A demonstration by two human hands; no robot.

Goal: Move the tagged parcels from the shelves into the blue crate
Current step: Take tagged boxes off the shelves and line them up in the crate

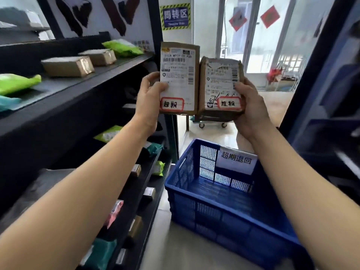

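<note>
I hold two brown cardboard parcels up side by side in front of me. My left hand (149,94) grips the taller parcel (180,75), which has a white shipping label and a red-bordered tag at its bottom. My right hand (251,106) grips the smaller, crumpled parcel (220,84), also with a red-bordered tag. The two parcels touch along their inner edges. Below them on the floor stands the blue crate (224,207), with nothing visible inside and a white paper sign on its far wall.
Dark shelves (78,82) run along my left, carrying brown boxes (68,66), green bags (17,82) and other small packets on lower levels. A dark blue rack (331,94) stands at the right. Glass doors and a wheeled cart lie beyond the crate.
</note>
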